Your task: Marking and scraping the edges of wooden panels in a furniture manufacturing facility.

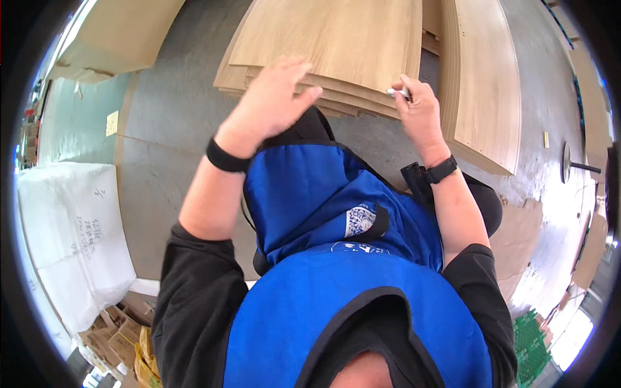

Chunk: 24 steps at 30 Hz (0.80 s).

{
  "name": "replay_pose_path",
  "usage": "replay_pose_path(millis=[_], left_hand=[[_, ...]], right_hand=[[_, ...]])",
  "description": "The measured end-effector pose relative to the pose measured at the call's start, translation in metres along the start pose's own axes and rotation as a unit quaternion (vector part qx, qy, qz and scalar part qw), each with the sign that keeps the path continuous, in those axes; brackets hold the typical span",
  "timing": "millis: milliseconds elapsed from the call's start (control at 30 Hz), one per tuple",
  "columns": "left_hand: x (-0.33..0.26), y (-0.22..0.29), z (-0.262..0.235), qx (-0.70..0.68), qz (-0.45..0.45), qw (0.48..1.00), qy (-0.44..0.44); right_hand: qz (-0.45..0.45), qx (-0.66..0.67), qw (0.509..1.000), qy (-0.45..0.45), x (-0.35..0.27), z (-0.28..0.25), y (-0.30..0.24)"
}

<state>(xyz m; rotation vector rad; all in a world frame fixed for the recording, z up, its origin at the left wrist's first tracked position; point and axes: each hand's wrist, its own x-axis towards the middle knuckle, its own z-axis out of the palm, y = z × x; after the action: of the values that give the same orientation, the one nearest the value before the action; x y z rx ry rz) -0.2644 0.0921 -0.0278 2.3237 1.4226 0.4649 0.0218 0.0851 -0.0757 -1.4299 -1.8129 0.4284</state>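
My left hand (275, 97) is held over the near left corner of a stack of wood-grain boards (336, 39), fingers stretched and thumb apart, with nothing in it. Whether it touches the top board I cannot tell. My right hand (419, 110) is by the stack's near right corner. Between its thumb and fingers it pinches a small white pen-like stick (398, 92), its tip pointing left toward the boards. The upper boards lie slightly out of line, so their edges show in steps along the near side.
A second, taller stack of boards (485, 77) stands to the right. A large carton (123, 32) is at the far left, and a white wrapped block (71, 226) at the left. Further right are a round metal base with a rod (566, 163) and a green crate (530, 349).
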Motion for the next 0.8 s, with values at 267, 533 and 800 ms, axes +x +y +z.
replay_pose_path(millis=[267,533,800], left_hand=[[0.030,-0.095,0.030,0.117,-0.069,0.989,-0.061],[0.030,-0.082,0.035,0.190,-0.104,0.975,-0.049],[0.032,-0.080,0.032,0.168,-0.104,0.979,-0.056]], right_hand=[[-0.106,-0.118,0.985,-0.069,0.008,0.016,-0.002],[-0.120,-0.161,0.976,-0.085,0.014,0.015,0.000],[-0.116,-0.161,0.976,-0.091,0.016,0.010,0.013]])
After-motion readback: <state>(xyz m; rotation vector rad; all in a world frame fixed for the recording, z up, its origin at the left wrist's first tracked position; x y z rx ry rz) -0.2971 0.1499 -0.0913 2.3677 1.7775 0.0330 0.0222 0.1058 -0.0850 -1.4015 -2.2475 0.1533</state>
